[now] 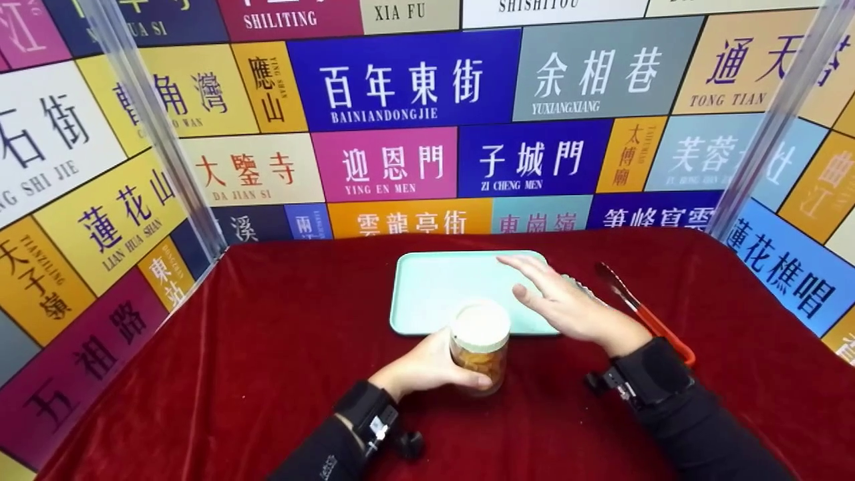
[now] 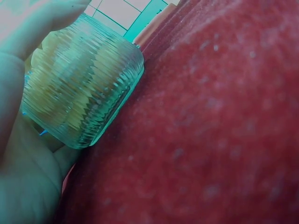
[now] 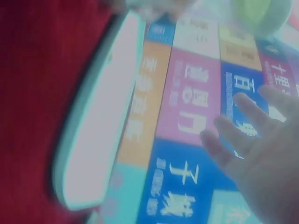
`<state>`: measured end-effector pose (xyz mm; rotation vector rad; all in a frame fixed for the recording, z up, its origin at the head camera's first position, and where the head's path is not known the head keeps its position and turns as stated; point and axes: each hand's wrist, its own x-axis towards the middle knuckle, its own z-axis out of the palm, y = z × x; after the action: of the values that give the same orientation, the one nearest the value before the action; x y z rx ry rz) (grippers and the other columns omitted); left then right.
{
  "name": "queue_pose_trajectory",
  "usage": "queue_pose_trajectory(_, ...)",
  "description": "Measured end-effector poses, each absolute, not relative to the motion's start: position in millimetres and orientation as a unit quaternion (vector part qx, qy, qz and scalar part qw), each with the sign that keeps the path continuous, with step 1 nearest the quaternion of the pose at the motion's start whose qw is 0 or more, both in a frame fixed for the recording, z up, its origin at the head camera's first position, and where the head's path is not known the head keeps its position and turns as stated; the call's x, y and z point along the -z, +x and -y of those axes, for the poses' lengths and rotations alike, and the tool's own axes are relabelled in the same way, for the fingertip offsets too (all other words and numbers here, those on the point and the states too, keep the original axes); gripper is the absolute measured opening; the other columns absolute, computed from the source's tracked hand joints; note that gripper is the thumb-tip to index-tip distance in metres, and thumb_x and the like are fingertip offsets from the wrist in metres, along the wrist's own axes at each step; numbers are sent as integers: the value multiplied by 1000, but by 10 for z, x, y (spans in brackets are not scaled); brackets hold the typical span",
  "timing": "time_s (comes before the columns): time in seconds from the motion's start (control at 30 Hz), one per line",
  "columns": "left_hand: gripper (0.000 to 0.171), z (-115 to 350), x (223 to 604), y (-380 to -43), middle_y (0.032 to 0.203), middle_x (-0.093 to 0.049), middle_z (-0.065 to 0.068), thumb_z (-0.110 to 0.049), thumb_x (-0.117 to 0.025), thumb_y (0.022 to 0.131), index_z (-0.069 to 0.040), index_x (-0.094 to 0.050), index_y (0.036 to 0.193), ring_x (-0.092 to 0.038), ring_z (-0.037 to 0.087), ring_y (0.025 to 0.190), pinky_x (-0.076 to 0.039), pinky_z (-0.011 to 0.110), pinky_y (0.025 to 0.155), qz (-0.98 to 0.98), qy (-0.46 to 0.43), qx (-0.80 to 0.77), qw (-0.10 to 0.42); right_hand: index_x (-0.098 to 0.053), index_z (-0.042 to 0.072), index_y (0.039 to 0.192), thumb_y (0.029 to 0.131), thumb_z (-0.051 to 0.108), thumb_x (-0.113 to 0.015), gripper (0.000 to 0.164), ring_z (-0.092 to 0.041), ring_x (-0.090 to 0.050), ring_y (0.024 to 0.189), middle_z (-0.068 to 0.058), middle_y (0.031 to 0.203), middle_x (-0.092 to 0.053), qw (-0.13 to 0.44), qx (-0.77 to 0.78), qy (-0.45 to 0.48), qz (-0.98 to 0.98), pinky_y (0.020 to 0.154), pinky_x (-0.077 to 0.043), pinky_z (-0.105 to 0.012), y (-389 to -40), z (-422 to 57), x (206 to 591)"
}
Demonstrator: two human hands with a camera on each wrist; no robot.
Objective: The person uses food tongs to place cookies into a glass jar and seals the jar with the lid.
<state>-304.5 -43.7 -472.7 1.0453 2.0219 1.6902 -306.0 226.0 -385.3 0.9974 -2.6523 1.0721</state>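
My left hand (image 1: 434,364) grips a ribbed clear jar (image 1: 479,374) around its side, with the thumb across the front. The jar has a white lid (image 1: 479,324) on top and yellowish pieces inside. In the left wrist view the jar (image 2: 88,79) stands close over the red cloth; whether its base touches cannot be told. My right hand (image 1: 568,304) hovers above the right part of a mint-green tray (image 1: 421,321), holding nothing. Its fingers (image 3: 252,109) are spread and extended in the right wrist view, beside the tray (image 3: 98,126).
A long red-handled tool (image 1: 658,327), possibly tongs, lies right of the tray. Behind the right hand, a clear ribbed object (image 1: 580,286) is mostly hidden. Red cloth (image 1: 280,361) covers the table, and clear posts (image 1: 167,127) rise at its back corners before a sign-covered wall (image 1: 401,87).
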Motion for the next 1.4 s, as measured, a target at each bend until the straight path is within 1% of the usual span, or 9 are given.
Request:
queue_pose_trajectory(0.13,88,438,4721,-3040,136,-65,-4,-12,-93,80,-22,-45,154,-61,15,127,-45,34,114,-706,365,-588,151,-34,17,168,113,43,-49,63,-35,-24,160,-10,171,-32,80,-257,304,914,124,-24,-67,-3151,-2343,3949)
queue_pose_trajectory(0.27,88,433,4719,-3038,135,-65,-6,-14,-93,80,-22,-46,154,-61,13,127,-45,33,114,-717,362,-578,141,-32,12,168,110,58,-46,75,-43,-12,162,-16,173,-28,76,-163,267,947,125,-15,-71,-3222,-2400,4100)
queue_pose_trajectory(0.57,91,431,4704,-3042,131,-69,-10,-22,-99,74,-26,-51,151,-64,10,123,-48,33,111,-751,357,-548,88,-33,12,168,107,67,-46,83,-50,-16,160,-19,172,-31,51,-109,245,962,122,-15,-77,-3259,-2410,4298)
queue_pose_trajectory(0.73,85,428,4629,-3033,129,-71,-9,-25,-100,73,-21,-57,147,-67,12,118,-52,35,108,-760,342,-550,48,-34,10,167,105,69,-48,87,-51,-18,159,-21,170,-33,48,-102,244,963,121,-15,-78,-3237,-2396,4299)
queue_pose_trajectory(0.87,78,448,4529,-3028,125,-73,-6,-29,-100,73,-16,-62,141,-70,13,112,-55,37,103,-774,288,-565,-4,-34,10,167,103,72,-47,90,-51,-20,158,-21,170,-34,42,-101,244,964,121,-14,-78,-3230,-2393,4285)
queue_pose_trajectory(1.0,80,536,4416,-3064,122,-74,-3,-36,-101,70,-13,-63,137,-70,15,111,-56,39,102,-789,226,-568,-63,-34,9,167,103,73,-47,91,-51,-19,159,-21,170,-33,33,-105,242,964,121,-12,-78,-3227,-2397,4282)
queue_pose_trajectory(1.17,82,755,4310,-3189,122,-76,2,-35,-102,67,-11,-63,135,-72,19,111,-56,41,101,-805,149,-556,-142,-33,9,167,103,72,-47,91,-51,-18,159,-21,171,-32,23,-111,239,964,121,-11,-78,-3224,-2406,4286)
queue_pose_trajectory(1.3,90,1011,4294,-3310,124,-76,10,-36,-103,66,-10,-57,139,-73,26,112,-57,45,100,-828,69,-517,-205,-32,10,168,102,74,-46,93,-50,-19,159,-20,171,-31,21,-109,241,964,122,-12,-78,-3233,-2411,4292)
queue_pose_trajectory(1.4,98,1216,4324,-3396,129,-73,15,-42,-102,67,-11,-49,143,-71,32,116,-57,48,99,-841,7,-491,-229,-32,11,168,102,76,-45,94,-51,-20,159,-20,171,-31,21,-107,241,964,121,-13,-78,-3231,-2417,4295)
